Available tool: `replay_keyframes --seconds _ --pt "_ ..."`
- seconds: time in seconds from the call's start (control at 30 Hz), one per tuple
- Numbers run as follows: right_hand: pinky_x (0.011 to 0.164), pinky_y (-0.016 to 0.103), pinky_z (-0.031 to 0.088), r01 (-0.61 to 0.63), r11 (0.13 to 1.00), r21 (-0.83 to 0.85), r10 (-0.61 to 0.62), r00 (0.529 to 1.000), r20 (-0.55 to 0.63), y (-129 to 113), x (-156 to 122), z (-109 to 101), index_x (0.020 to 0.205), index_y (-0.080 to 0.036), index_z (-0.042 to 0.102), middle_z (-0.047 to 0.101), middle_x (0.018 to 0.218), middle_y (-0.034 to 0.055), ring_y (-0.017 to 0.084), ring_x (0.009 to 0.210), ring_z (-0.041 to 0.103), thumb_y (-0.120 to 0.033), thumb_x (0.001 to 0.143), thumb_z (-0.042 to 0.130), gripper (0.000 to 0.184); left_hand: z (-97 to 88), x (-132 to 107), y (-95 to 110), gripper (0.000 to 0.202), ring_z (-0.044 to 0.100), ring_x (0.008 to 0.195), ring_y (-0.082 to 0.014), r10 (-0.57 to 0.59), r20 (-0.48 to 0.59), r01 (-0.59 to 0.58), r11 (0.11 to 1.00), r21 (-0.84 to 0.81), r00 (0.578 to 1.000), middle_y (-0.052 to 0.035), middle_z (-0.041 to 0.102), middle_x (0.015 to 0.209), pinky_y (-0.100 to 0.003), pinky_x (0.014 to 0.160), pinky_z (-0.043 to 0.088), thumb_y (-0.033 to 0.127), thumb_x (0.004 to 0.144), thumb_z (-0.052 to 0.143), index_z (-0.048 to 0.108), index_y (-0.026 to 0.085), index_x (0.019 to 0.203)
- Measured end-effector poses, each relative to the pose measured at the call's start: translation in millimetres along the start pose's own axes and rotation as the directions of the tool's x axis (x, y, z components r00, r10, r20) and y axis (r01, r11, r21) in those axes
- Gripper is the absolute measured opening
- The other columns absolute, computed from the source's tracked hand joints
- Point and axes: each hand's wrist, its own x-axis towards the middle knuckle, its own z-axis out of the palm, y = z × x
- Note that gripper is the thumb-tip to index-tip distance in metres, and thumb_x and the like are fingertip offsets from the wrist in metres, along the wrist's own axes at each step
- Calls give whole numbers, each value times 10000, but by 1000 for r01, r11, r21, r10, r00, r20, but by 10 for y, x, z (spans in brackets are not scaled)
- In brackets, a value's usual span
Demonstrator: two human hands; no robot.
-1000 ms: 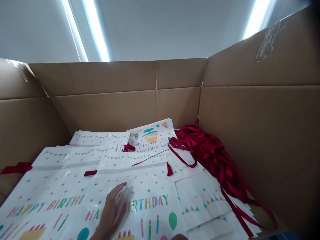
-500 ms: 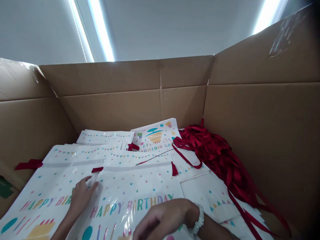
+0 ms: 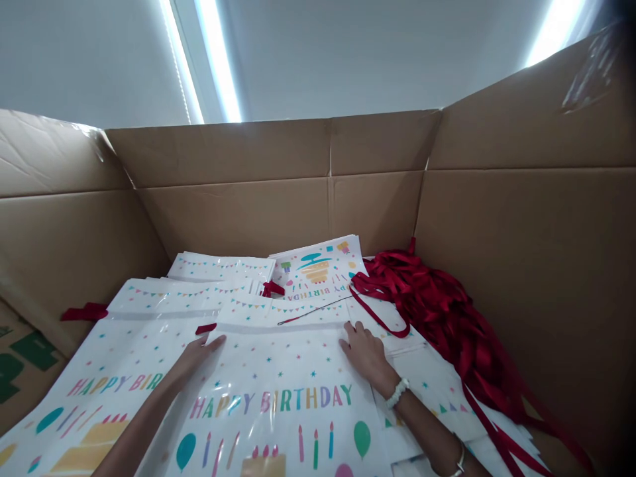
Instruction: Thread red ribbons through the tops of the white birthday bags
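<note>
A white plastic "HAPPY BIRTHDAY" bag [image 3: 278,371] lies flat on top of the stack in front of me, printed with candles, balloons and a cake. My left hand [image 3: 197,354] rests at its upper left edge, thumb and fingers apart, just below a short red ribbon end [image 3: 206,328]. On the upper right corner lies my right hand [image 3: 366,354] with fingers spread, covering the spot where another ribbon end was. A long thin needle-like tool [image 3: 315,310] with a red tip lies across the bags above.
A large cardboard box [image 3: 238,212] surrounds the bags. More printed bags lie at the left [image 3: 124,351] and back [image 3: 318,265]. A heap of dark red ribbon [image 3: 437,298] fills the right side, its strands trailing forward.
My right hand has moved up and away from me, from the bag's lower middle to its upper right corner. My left hand has shifted up towards the left ribbon end.
</note>
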Motion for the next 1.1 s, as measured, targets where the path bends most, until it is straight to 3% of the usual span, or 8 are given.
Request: replay_keyframes --seconds 0.17,0.3,0.4,0.5,0.7,0.83,1.0,1.1 --pt "839 307 447 42 999 13 -42 999 11 142 113 69 1438 -165 549 626 1327 159 258 1162 652 10 964 333 550 164 -101 106 402 762 845 -320 -30 -44 23 988 -150 999 -152 780 904 -350 716 624 461 714 835 731 127 912" --pt "804 256 424 167 939 301 -151 986 -75 321 301 68 1350 -194 588 676 1249 89 199 1092 655 -26 961 366 478 203 -113 94 365 761 858 -326 -14 -126 -1 993 -117 992 -131 780 887 -365 733 625 465 746 795 738 133 887" --pt "689 223 408 243 821 517 -196 970 -145 414 557 112 1335 -189 597 688 1007 39 159 847 641 -108 970 402 422 258 -108 106 368 758 893 -338 -12 -158 -4 995 -97 987 -132 782 902 -382 770 622 466 757 776 743 128 900" --pt "657 210 395 265 764 588 -184 963 -196 461 803 107 1232 -172 662 650 845 8 139 720 586 -124 947 423 375 372 -113 152 313 758 894 -329 -9 -174 -12 993 -121 985 -124 783 888 -366 772 616 423 772 759 739 133 887" --pt "703 233 354 28 889 458 78 974 -211 666 880 -157 1077 -181 727 717 1018 63 170 902 627 -164 957 513 246 557 -47 216 302 755 867 -331 6 -164 -27 991 -127 986 -121 775 835 -359 757 601 429 768 749 730 140 855" --pt "684 258 309 -109 926 363 207 948 -243 870 754 -330 1073 -171 732 725 1121 112 188 927 636 -238 1047 433 308 591 24 163 374 752 881 -352 3 -172 -19 996 -91 985 -136 776 854 -379 778 592 484 755 739 728 133 884" --pt "719 293 331 -36 945 324 116 966 -233 957 715 -239 1111 -95 729 703 1104 165 187 936 619 -214 1013 500 276 636 57 15 542 745 977 -368 131 -173 -139 990 -38 976 -150 787 1010 -382 792 588 580 752 699 733 134 1060" --pt "790 320 362 -28 978 209 77 970 -230 912 722 -100 1106 -60 738 673 1164 213 225 1031 611 -207 981 575 252 648 76 -45 600 744 993 -370 137 -159 -147 988 -56 978 -156 783 1057 -389 804 589 607 749 700 720 135 1120"
